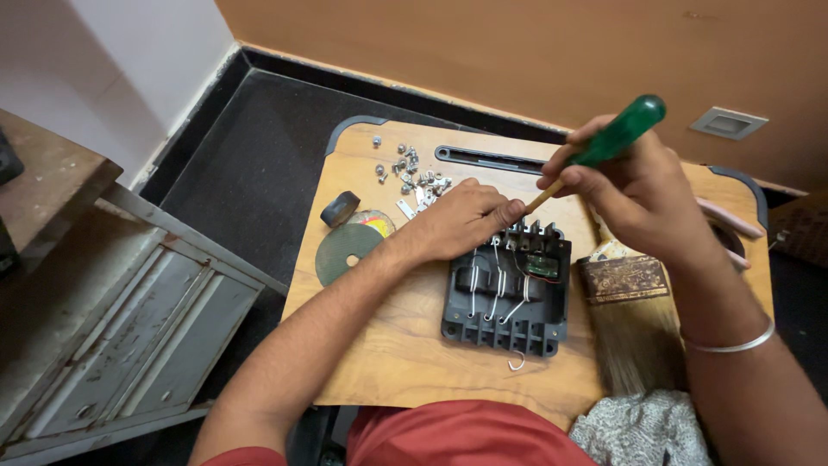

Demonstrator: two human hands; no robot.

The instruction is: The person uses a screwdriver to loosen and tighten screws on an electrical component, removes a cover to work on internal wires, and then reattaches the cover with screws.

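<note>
Left hand: my left hand (461,220) lies flat on the top edge of the black unit (507,289), fingers together, the fingertips (511,210) pressing at its terminal row. It grips nothing.
Right hand: my right hand (630,190) is closed around a screwdriver (604,145) with a green handle, held tilted, handle up and to the right, shaft down and to the left.
Screwdriver tip: it comes down at the unit's top edge, just beside my left fingertips; I cannot tell whether it sits in a screw.
Unit: a dark plastic base lying open on the board (388,345), near its middle, with bent white wires (500,289) across it and a small green part (542,266) near the top right.
Loose wire: one hooked wire (517,362) sticks out past the unit's near edge.
Screws: a heap of small metal screws (414,171) lies at the board's far left, well apart from the unit.
Disc: a green disc (345,250) and a dark roll (340,208) sit left of my left wrist.
Brush: a wide brush (628,319) lies just right of the unit, partly under my right forearm.
Bangle: a metal bangle (733,343) is on my right wrist.
Cloth: a grey cloth (642,427) lies at the board's near right corner.
</note>
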